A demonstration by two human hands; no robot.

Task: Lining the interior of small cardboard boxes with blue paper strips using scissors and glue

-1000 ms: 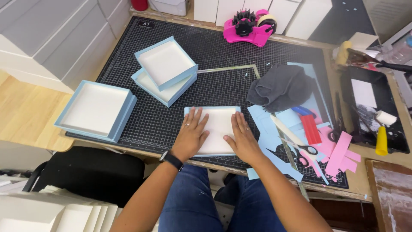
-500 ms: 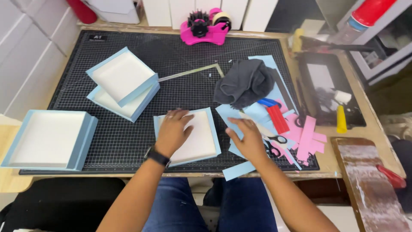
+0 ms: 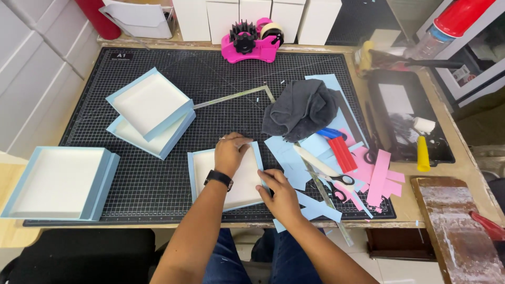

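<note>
Hands have been shifted from a flat press on top of the shallow light-blue tray (image 3: 223, 180) to its edges. The left hand (image 3: 231, 152) is now curled over the far rim, fingers bent and pinching that wall; the right hand (image 3: 279, 193) is laid along the right side, fingers pressed together against it. The wrapping appears to have been moved on from smoothing the face to working the walls (a judgement only). The tray lies at the near edge of the black gridded cutting mat (image 3: 158, 184). Two nested trays (image 3: 150, 111) and another tray (image 3: 58, 181) are seen left; grey cloth (image 3: 302, 108), scissors (image 3: 336, 181), pink tape dispenser (image 3: 252, 44) right and behind.
</note>
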